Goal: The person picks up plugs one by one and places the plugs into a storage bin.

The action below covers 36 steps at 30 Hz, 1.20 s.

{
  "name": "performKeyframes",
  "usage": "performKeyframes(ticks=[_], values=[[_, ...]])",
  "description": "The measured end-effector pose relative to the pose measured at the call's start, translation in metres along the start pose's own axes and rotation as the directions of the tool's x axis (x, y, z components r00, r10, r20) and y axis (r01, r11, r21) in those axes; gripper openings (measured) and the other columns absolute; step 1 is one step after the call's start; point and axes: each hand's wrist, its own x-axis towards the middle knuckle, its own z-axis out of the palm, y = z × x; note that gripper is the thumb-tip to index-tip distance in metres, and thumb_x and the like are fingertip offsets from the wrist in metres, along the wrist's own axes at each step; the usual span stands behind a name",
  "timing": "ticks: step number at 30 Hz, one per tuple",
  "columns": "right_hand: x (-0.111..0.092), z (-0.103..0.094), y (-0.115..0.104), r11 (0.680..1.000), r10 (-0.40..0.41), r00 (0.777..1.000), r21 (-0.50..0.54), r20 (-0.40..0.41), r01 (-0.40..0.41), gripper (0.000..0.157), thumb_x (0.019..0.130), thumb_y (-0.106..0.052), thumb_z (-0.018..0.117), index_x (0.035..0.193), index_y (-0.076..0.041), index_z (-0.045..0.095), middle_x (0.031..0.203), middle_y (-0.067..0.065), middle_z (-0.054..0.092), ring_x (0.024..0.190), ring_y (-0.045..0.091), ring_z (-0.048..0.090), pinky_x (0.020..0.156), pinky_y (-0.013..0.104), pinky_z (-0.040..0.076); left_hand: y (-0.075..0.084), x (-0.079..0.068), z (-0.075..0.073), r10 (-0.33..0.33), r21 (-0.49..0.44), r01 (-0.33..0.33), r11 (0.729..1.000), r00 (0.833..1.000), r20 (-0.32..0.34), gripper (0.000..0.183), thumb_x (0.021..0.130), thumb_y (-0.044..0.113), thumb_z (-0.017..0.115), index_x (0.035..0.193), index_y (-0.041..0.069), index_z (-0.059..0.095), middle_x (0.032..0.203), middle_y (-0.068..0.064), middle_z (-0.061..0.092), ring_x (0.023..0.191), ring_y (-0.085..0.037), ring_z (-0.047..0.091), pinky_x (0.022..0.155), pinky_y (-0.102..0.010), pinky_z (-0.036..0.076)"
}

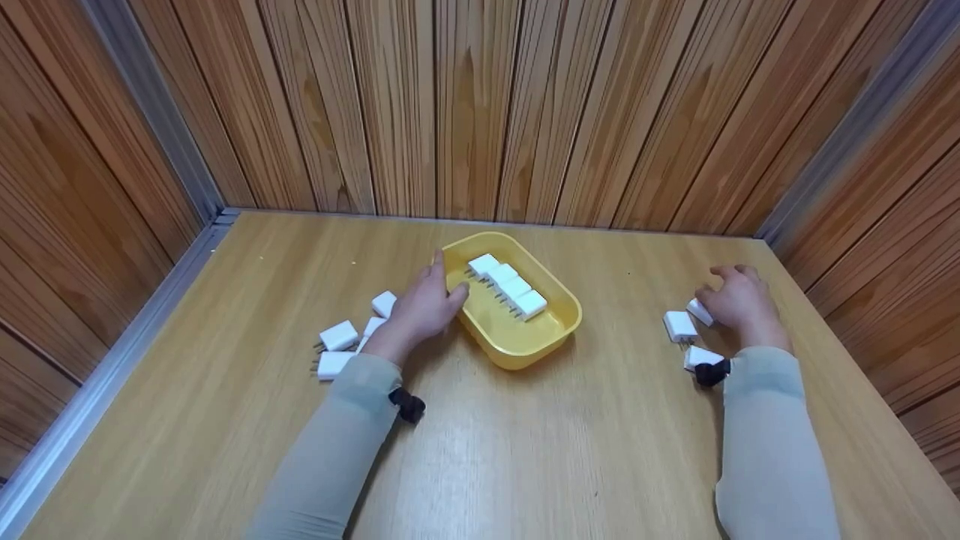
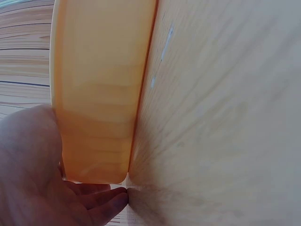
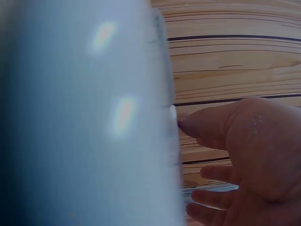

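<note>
In the head view, a yellow, rounded-rectangular plastic tray (image 1: 517, 361) is being touched along its left side by the left hand (image 1: 427, 304), its thumb being spread wide from the forefinger at the rim. Four white, block-shaped pronged plugs (image 1: 514, 288) are being held inside in a row. Further right, one loose white plug (image 1: 699, 312) is being met by the right hand (image 1: 739, 304); whether it is being pinched cannot be told. It would best be taken by its flat sides, neighbouring plugs being left unnudged.

In the left wrist view, fingers (image 2: 106, 207) are being held outstretched past the tray's end; only light pressure seems needed.

In the right wrist view, the lower fingers (image 3: 211, 197) are being held apart, much being hidden by a blurred pale surface (image 3: 103, 117).
</note>
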Motion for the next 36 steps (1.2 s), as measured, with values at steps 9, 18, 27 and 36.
performKeyframes(ticks=[9, 18, 27, 36], values=[[0.000, 0.001, 0.001, 0.998, 0.046, 0.992, 0.037, 0.118, -0.050, 0.070, 0.117, -0.046, 0.046, 0.164, 0.006, 0.043, 0.162, 0.040, 0.040, 0.146, 0.063, 0.039, 0.118, 0.079, 0.034, 0.000, 0.000, 0.000, 0.001, -0.005, -0.001, 1.000, 1.000, -0.006, 0.095, 0.112, 0.057, 0.051, 0.180, 0.017, 0.000, 0.178, -0.017, 0.031, 0.138, -0.036, 0.055, 0.108, -0.052, 0.052], [-0.006, -0.006, -0.008, 0.997, 0.051, 0.976, 0.038, 0.213, -0.060, 0.067, 0.116, -0.050, 0.049, 0.154, 0.005, 0.054, 0.147, 0.032, 0.057, 0.129, 0.049, 0.053, 0.109, 0.069, 0.046, -0.001, 0.000, -0.001, 0.038, 0.045, -0.037, 0.998, 0.999, -0.014, 0.095, 0.111, 0.057, 0.047, 0.180, 0.011, 0.001, 0.177, -0.023, 0.033, 0.144, -0.035, 0.052, 0.124, -0.056, 0.040], [-0.011, -0.008, -0.012, 0.997, 0.049, 0.964, 0.050, 0.263, -0.064, 0.068, 0.112, -0.049, 0.061, 0.154, 0.004, 0.055, 0.151, 0.032, 0.056, 0.131, 0.049, 0.053, 0.111, 0.070, 0.045, 0.001, 0.000, 0.000, 0.011, 0.009, -0.011, 1.000, 1.000, -0.007, 0.094, 0.112, 0.057, 0.049, 0.180, 0.015, 0.000, 0.181, -0.019, 0.028, 0.155, -0.035, 0.044, 0.129, -0.057, 0.033], [-0.014, -0.009, -0.015, 0.999, 0.003, 0.967, 0.031, 0.255, -0.011, 0.056, 0.108, -0.028, 0.068, 0.152, 0.005, 0.057, 0.148, 0.034, 0.058, 0.127, 0.050, 0.053, 0.108, 0.070, 0.046, 0.000, 0.000, -0.001, 0.014, 0.008, -0.014, 1.000, 1.000, -0.003, 0.095, 0.112, 0.058, 0.049, 0.180, 0.015, 0.000, 0.179, -0.019, 0.030, 0.142, -0.035, 0.051, 0.120, -0.055, 0.044]])
